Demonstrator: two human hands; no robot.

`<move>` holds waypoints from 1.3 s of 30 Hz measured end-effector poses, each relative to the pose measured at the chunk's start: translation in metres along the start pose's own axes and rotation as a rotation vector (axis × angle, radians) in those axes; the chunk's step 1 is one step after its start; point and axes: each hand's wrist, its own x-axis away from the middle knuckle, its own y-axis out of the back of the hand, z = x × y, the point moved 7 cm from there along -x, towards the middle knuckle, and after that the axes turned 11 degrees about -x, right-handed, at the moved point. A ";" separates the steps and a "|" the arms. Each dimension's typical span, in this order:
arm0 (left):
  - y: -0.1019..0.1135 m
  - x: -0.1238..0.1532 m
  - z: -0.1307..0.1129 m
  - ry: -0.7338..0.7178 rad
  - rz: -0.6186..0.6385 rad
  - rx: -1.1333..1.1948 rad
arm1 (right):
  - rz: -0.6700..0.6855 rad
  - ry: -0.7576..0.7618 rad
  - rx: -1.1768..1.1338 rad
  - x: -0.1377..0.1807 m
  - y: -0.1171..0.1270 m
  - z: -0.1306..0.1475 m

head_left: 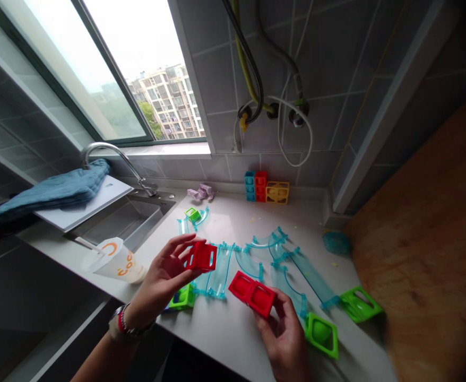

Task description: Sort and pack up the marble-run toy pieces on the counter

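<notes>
Pinched in my left hand [171, 276] is a red marble-run block [203, 257] with slots in its sides. My right hand [283, 331] grips a longer red double block [252, 293] by its lower right end. The two red blocks are apart, both held above the counter. Translucent blue track pieces [219, 270], straight and curved, lie on the counter beneath and beyond my hands. Green blocks lie nearby: one green block [321, 335] right of my right hand, another green block [360, 304] farther right, and a green block [183, 298] partly behind my left wrist.
A drink cup [115, 260] with a straw stands left of my left hand, near the sink [137, 212]. Stacked blue, red and yellow blocks [260, 185] stand against the tiled wall. A wooden board [428, 254] borders the counter on the right. A faucet [117, 154] rises behind the sink.
</notes>
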 end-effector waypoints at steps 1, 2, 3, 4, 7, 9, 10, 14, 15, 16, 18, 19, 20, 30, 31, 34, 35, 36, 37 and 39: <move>-0.003 0.005 -0.002 0.018 0.010 0.001 | 0.009 0.009 -0.003 0.000 0.000 0.001; -0.005 0.009 -0.003 0.039 0.008 -0.001 | 0.010 0.013 -0.010 0.000 0.000 0.003; -0.006 0.013 -0.004 0.064 -0.006 -0.005 | 0.003 0.017 -0.016 0.000 -0.001 0.005; -0.007 0.016 -0.003 0.098 -0.028 -0.006 | -0.003 0.020 -0.020 0.000 -0.002 0.009; -0.010 0.023 0.006 0.256 -0.113 0.055 | -0.023 0.035 -0.026 0.001 -0.007 0.018; -0.013 0.026 0.015 0.335 -0.177 0.115 | -0.023 0.046 -0.027 0.001 -0.009 0.022; -0.014 0.027 0.019 0.346 -0.216 0.137 | -0.018 0.051 -0.025 0.001 -0.010 0.024; -0.019 0.025 0.033 0.332 -0.302 0.186 | 0.021 0.098 -0.014 0.001 -0.013 0.029; -0.020 0.024 0.037 0.340 -0.302 0.195 | 0.026 0.119 -0.016 0.002 -0.014 0.031; -0.022 0.023 0.041 0.348 -0.300 0.201 | 0.030 0.132 -0.021 0.002 -0.014 0.033; -0.024 0.020 0.044 0.352 -0.300 0.207 | 0.036 0.121 -0.041 0.003 -0.016 0.034; -0.025 0.018 0.044 0.347 -0.301 0.201 | 0.030 0.098 -0.054 0.003 -0.017 0.035; -0.026 0.018 0.044 0.339 -0.302 0.186 | 0.018 0.067 -0.066 0.004 -0.018 0.034; -0.052 0.024 0.047 0.257 -0.194 0.021 | -0.004 -0.097 -0.154 0.005 -0.016 0.027; -0.054 0.025 0.048 0.259 -0.188 0.017 | -0.005 -0.103 -0.164 0.004 -0.015 0.026; -0.057 0.027 0.048 0.263 -0.211 0.015 | -0.034 -0.119 -0.203 0.002 -0.012 0.025; -0.057 0.027 0.048 0.260 -0.219 0.024 | -0.039 -0.129 -0.215 0.001 -0.012 0.025; -0.056 0.028 0.047 0.253 -0.223 0.036 | -0.042 -0.142 -0.227 0.001 -0.012 0.026; -0.056 0.029 0.045 0.244 -0.220 0.045 | -0.043 -0.157 -0.237 0.000 -0.013 0.027; -0.055 0.029 0.041 0.222 -0.204 0.041 | -0.054 -0.184 -0.256 -0.002 -0.013 0.027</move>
